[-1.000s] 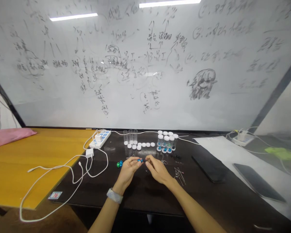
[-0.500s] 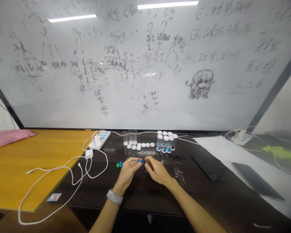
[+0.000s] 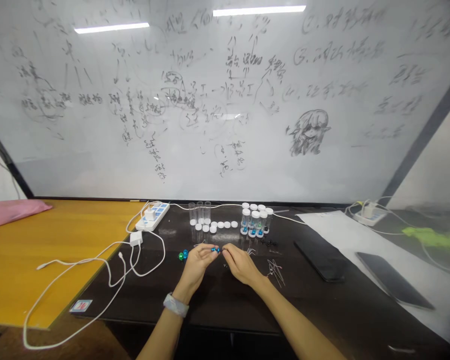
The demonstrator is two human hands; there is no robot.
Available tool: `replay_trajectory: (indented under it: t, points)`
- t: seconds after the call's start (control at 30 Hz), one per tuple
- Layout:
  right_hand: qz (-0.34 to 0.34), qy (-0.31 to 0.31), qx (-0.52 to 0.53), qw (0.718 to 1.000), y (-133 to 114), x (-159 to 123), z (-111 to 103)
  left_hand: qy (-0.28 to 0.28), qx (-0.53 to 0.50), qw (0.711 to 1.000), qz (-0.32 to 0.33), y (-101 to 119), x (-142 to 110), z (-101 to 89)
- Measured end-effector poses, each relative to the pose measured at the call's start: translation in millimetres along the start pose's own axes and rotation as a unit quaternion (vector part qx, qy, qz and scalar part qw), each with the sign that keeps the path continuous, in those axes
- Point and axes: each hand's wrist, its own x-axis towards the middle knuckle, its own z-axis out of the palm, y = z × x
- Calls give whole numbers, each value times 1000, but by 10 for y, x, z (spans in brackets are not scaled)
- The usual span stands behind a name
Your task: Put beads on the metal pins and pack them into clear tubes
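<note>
Between the fingertips of my left hand (image 3: 195,266) is a small shiny blue bead-like piece (image 3: 215,249). My right hand (image 3: 243,264) is pinched at the piece's right end, on something small and dark that the fingers mostly hide. Both hands hover low above the dark table, fingertips almost meeting. Left of them lie a shiny green ball (image 3: 180,256) and a blue ball (image 3: 185,254). Tiny dark bits (image 3: 225,265) lie below the fingertips. Thin metal wires (image 3: 276,273) are spread right of my right hand, with small black parts (image 3: 270,242) behind it.
Clear tubes (image 3: 200,214) stand at the back beside several white caps (image 3: 227,225). Capped tubes holding blue pieces (image 3: 255,225) are grouped farther right. A power strip (image 3: 152,216) with white cables (image 3: 108,270) is on the left. A black phone-like slab (image 3: 318,260) and another phone (image 3: 393,280) lie right.
The view has shifted slightly to the right. My hands stay together around the blue piece, with only slight movement of the right fingers.
</note>
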Motion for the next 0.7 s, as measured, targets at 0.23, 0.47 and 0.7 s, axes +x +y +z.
replay_trajectory:
  t: [0.23, 0.47, 0.7]
  points:
    - [8, 12, 25, 1000, 5, -1, -18, 2, -3, 1000, -3, -12, 7, -11]
    - [5, 14, 15, 1000, -13, 2, -39, 5, -2, 1000, -2, -18, 5, -13]
    - [-5, 7, 3, 1000, 4, 6, -15, 5, -2, 1000, -5, -2, -2, 0]
